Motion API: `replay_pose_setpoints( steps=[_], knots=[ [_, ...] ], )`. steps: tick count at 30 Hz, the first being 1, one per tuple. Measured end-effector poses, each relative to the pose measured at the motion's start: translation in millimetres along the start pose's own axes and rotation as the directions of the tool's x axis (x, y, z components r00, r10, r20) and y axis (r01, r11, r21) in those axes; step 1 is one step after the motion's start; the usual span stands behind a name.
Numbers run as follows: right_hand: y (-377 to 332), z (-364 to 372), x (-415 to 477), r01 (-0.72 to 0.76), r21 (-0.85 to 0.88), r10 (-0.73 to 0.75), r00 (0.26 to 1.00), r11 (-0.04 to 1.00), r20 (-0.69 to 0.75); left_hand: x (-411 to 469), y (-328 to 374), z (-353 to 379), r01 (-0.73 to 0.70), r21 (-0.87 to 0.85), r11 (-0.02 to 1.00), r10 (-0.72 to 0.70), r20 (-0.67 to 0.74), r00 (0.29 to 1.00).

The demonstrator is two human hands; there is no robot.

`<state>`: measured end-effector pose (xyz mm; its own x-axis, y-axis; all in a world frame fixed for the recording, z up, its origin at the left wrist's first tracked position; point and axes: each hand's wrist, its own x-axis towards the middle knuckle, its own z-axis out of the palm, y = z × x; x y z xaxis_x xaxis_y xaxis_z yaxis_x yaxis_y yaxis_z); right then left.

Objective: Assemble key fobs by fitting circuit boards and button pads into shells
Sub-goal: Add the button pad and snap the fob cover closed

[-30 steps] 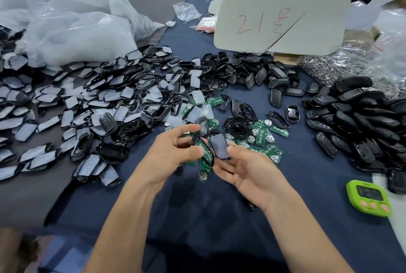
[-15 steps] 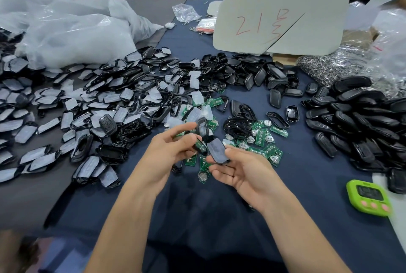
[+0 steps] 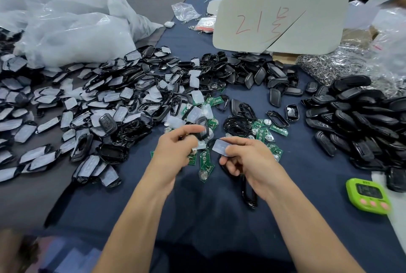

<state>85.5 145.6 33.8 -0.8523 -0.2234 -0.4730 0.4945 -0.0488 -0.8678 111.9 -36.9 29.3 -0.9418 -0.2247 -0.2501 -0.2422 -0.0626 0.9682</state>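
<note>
My left hand (image 3: 175, 152) pinches a black shell frame (image 3: 203, 128) between thumb and forefinger, just above the table's middle. My right hand (image 3: 246, 158) pinches a pale, translucent button pad (image 3: 220, 147) at its left fingertips, close to the frame but apart from it. Green circuit boards (image 3: 206, 163) with round coin cells lie on the blue cloth under and between both hands. More boards (image 3: 263, 132) are scattered to the right. A black shell piece (image 3: 248, 193) lies under my right wrist.
A wide heap of black shells and pale pads (image 3: 98, 105) covers the left. Finished black fobs (image 3: 362, 123) pile up at right, with key rings (image 3: 334, 68) behind them. A green timer (image 3: 367, 195) sits at right front. A grey board (image 3: 281, 20) stands at the back.
The dark piece that my right hand held now shows its pale side as a pad. My hands have drawn slightly apart, and my left hand has lifted the black frame higher.
</note>
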Motion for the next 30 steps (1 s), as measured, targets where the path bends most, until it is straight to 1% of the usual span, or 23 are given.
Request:
replay_pose_setpoints(
  steps=[1,2,3,4,6,7,9,10,11,12,13,14,15,16,18,20,22,23,24,26,27,28,30],
  knots=[
    [-2.5,-1.0,0.4,-0.006,0.026,0.007,1.000,1.000,-0.007,-3.1,0.9,2.3,-0.109,0.151,0.983,0.111,-0.004,0.994],
    [-4.7,-2.4,0.6,-0.014,0.047,0.014,1.000,0.999,-0.014,-6.0,0.9,4.6,-0.212,0.279,0.937,0.214,0.025,0.977],
    [-6.5,-4.1,0.6,-0.022,0.059,0.023,1.000,0.998,-0.021,-8.9,-0.4,6.4,-0.287,0.373,0.882,0.285,0.063,0.956],
    [-8.0,-5.4,-0.2,-0.028,0.066,0.030,0.999,0.997,-0.022,-11.5,-2.4,8.9,-0.338,0.430,0.837,0.331,0.093,0.939],
    [-10.6,-7.7,-2.8,-0.040,0.087,0.039,0.999,0.995,0.017,-15.2,-5.4,15.9,-0.403,0.481,0.779,0.399,0.115,0.910],
    [-11.0,-8.6,-5.1,-0.047,0.093,0.042,0.998,0.995,0.055,-16.3,-6.4,20.3,-0.418,0.499,0.759,0.426,0.103,0.899],
    [-10.4,-10.4,-10.0,-0.045,0.121,0.030,0.992,0.992,0.122,-15.9,-8.0,28.2,-0.403,0.491,0.773,0.442,0.039,0.896],
    [-9.2,-11.6,-11.7,-0.032,0.159,0.012,0.992,0.987,0.128,-14.8,-8.2,31.7,-0.364,0.456,0.812,0.413,-0.010,0.911],
    [-7.5,-13.2,-12.6,-0.014,0.196,-0.006,0.995,0.981,0.099,-13.3,-8.5,34.5,-0.296,0.373,0.880,0.343,-0.067,0.937],
    [-5.6,-14.6,-13.1,0.012,0.212,-0.023,0.998,0.977,0.050,-12.3,-8.7,36.7,-0.198,0.228,0.953,0.229,-0.117,0.966],
    [-3.6,-15.4,-13.6,0.042,0.197,-0.041,0.999,0.979,-0.005,-11.5,-9.3,38.1,-0.079,0.056,0.995,0.086,-0.137,0.987],
    [-1.6,-14.9,-14.3,0.071,0.161,-0.064,0.997,0.984,-0.052,-10.9,-9.5,39.1,0.035,-0.111,0.993,-0.049,-0.120,0.992],
    [0.4,-13.8,-15.0,0.100,0.112,-0.091,0.992,0.989,-0.085,-10.0,-10.5,39.0,0.117,-0.228,0.967,-0.141,-0.093,0.986],
    [2.1,-11.7,-15.9,0.126,0.064,-0.119,0.988,0.990,-0.101,-9.0,-12.4,38.3,0.165,-0.283,0.945,-0.192,-0.071,0.979],
    [4.6,-5.9,-17.5,0.164,-0.016,-0.165,0.981,0.986,-0.107,-7.2,-15.2,36.3,0.207,-0.303,0.930,-0.231,-0.045,0.972],
    [6.4,0.8,-17.6,0.176,-0.055,-0.182,0.975,0.983,-0.131,-7.4,-17.5,36.8,0.220,-0.296,0.930,-0.242,-0.041,0.969],
    [9.8,8.0,-15.0,0.182,-0.057,-0.190,0.960,0.982,-0.208,-9.7,-17.5,39.3,0.209,-0.279,0.937,-0.241,-0.083,0.967],
    [11.9,11.8,-13.3,0.191,-0.050,-0.197,0.946,0.980,-0.257,-11.1,-17.1,40.9,0.171,-0.242,0.955,-0.207,-0.136,0.969],
    [14.3,15.7,-11.7,0.202,-0.032,-0.202,0.932,0.979,-0.302,-12.8,-16.8,41.9,0.105,-0.163,0.981,-0.138,-0.207,0.969],
    [18.0,24.6,-9.7,0.225,0.019,-0.204,0.915,0.974,-0.349,-16.7,-15.3,44.1,-0.050,0.081,0.995,0.073,-0.315,0.946],
    [18.0,29.5,-10.1,0.228,0.038,-0.200,0.913,0.973,-0.356,-18.3,-14.8,45.1,-0.114,0.206,0.972,0.178,-0.324,0.929],
    [17.5,34.4,-10.2,0.219,0.053,-0.187,0.915,0.974,-0.357,-20.0,-14.8,46.2,-0.156,0.303,0.940,0.253,-0.313,0.916],
    [17.0,41.1,-8.9,0.191,0.051,-0.163,0.925,0.980,-0.344,-22.7,-17.6,48.9,-0.191,0.405,0.894,0.319,-0.276,0.907]
  ],
)
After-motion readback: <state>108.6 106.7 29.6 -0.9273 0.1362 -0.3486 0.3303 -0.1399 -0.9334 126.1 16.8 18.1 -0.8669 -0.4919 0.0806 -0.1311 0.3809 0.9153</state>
